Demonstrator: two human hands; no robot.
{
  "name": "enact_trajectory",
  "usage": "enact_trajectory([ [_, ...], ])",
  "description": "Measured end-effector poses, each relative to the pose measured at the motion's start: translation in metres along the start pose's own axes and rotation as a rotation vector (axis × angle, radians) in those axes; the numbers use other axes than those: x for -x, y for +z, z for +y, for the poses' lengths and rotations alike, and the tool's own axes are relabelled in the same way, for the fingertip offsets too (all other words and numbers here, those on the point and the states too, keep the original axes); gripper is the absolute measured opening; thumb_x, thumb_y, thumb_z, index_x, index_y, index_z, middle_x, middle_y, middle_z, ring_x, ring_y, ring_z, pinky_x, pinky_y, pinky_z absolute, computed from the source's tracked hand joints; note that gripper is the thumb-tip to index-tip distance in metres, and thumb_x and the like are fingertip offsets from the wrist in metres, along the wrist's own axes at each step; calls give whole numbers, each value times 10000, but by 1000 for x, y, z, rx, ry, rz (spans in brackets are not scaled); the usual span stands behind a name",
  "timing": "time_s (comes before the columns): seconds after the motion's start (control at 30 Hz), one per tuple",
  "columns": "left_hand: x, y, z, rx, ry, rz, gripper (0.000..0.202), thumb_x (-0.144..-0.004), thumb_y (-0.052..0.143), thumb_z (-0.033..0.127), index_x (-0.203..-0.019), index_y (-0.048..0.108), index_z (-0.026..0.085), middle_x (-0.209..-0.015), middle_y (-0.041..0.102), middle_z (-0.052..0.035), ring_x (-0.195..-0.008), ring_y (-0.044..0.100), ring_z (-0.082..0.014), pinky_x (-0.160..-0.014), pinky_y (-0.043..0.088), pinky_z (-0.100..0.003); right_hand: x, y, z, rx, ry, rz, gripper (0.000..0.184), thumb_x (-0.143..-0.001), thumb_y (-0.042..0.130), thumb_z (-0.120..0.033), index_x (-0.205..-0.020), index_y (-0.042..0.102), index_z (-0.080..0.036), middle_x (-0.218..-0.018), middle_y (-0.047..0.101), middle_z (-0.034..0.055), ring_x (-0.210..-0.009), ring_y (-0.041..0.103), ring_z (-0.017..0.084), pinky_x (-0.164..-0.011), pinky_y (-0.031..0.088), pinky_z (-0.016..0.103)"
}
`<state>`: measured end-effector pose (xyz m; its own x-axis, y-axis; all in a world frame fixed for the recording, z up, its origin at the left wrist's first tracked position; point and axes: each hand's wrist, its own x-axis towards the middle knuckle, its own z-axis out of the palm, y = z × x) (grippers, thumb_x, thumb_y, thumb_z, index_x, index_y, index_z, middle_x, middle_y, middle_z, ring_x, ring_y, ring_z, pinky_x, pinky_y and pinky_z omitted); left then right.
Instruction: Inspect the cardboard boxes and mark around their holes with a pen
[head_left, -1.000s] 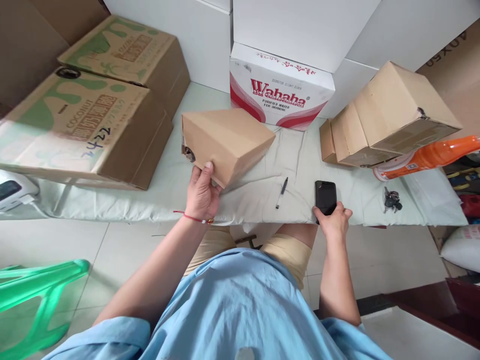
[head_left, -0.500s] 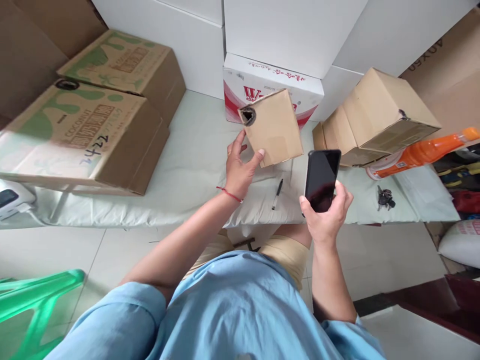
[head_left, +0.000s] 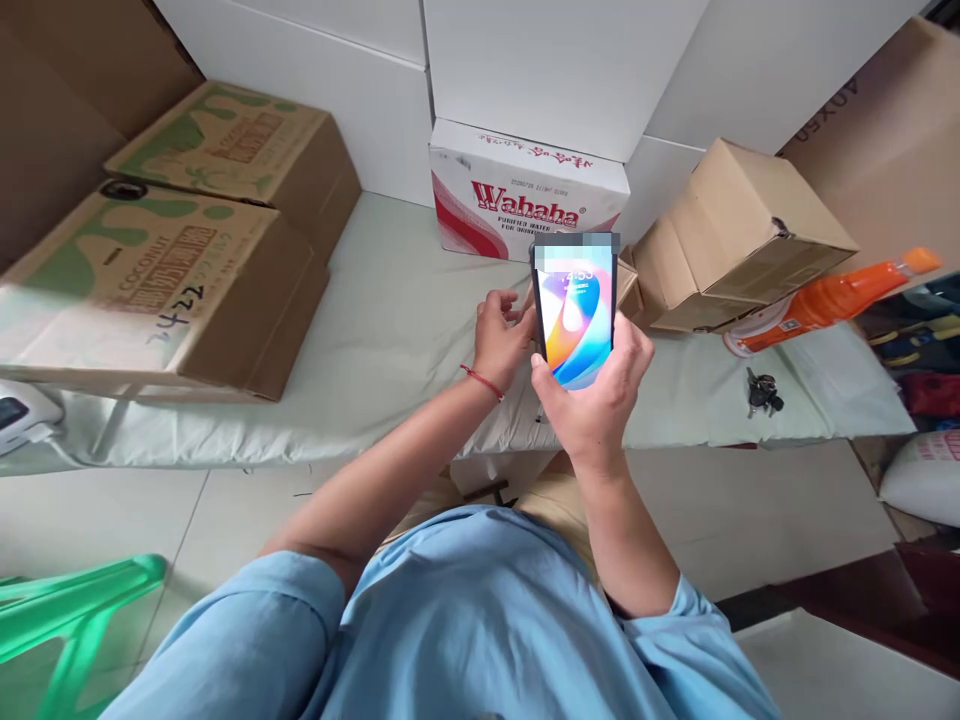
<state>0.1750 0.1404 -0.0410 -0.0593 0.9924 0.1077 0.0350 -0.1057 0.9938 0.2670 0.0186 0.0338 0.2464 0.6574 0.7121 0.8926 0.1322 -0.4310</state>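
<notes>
In my right hand (head_left: 600, 400) is an upright smartphone (head_left: 576, 325), its lit screen showing a colourful lock picture and the time. My fingers wrap round its lower right edge, thumb on the left. My left hand (head_left: 504, 340), with a red string bracelet at the wrist, is just left of the phone, fingers curved at the near side of a small cardboard box (head_left: 628, 290). The phone covers most of that box and the fingertips, so the hold is only partly visible. Below the left hand, the end of a pen (head_left: 540, 415) peeks out on the cloth.
Two coconut cartons (head_left: 225, 290) stand at the left of the cloth-covered table (head_left: 397, 330). A white and red Wahaha carton (head_left: 529, 195) is at the back. To the right are stacked brown boxes (head_left: 742, 240), an orange bottle (head_left: 832, 300) and keys (head_left: 763, 392). A green stool (head_left: 90, 590) stands lower left.
My right hand has brought the phone left and up, in front of the small box, and its dark screen has lit. The box has gone lower, and my left hand has shifted slightly right.
</notes>
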Motion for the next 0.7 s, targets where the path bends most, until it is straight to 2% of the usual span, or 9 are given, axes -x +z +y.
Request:
enact_trajectory([
  [0.07,5,1,3,20,-65,17,297,-915,813,410,-1073,630,237,-1214,630,-72,-1008,687,-212,-929,596,-369,-2,-1,0,8,54,-4,862,-922,712,-551,-1619,324,-222,-1471,480,218,-1440,531,398,-1105,596,609],
  [0.17,14,1,8,43,-123,31,284,-879,838,380,-975,622,223,-1170,608,-61,-963,680,-200,-937,580,-369,-4,-2,2,-1,122,-33,889,-928,700,-561,-1638,284,-224,-1495,452,232,-1474,498,418,-1126,578,624],
  [0.33,24,1,12,91,-182,32,289,-852,862,329,-948,613,217,-1123,602,-46,-965,669,-192,-1000,562,-389,-4,-3,1,-6,133,-41,901,-921,703,-561,-1637,269,-229,-1508,433,233,-1485,482,424,-1123,572,624],
  [0.43,27,2,13,157,-225,21,320,-854,864,332,-967,587,221,-1151,604,-54,-1015,668,-204,-967,598,-392,1,-7,8,29,101,-22,887,-924,699,-599,-1619,300,-220,-1476,464,233,-1453,511,417,-1139,549,635],
  [0.57,28,-2,10,280,-313,3,343,-890,830,360,-997,533,226,-1206,587,-70,-1071,661,-206,-876,662,-370,22,-25,46,87,182,-6,927,-871,733,-672,-1575,367,-193,-1424,503,235,-1413,518,435,-1162,493,663],
  [0.7,32,-13,2,380,-418,-20,336,-890,809,359,-1006,525,223,-1194,579,-69,-1030,650,-175,-846,678,-341,55,-44,99,242,466,-56,915,-779,777,-624,-1499,463,-155,-1394,540,249,-1355,550,439,-1096,530,616],
])
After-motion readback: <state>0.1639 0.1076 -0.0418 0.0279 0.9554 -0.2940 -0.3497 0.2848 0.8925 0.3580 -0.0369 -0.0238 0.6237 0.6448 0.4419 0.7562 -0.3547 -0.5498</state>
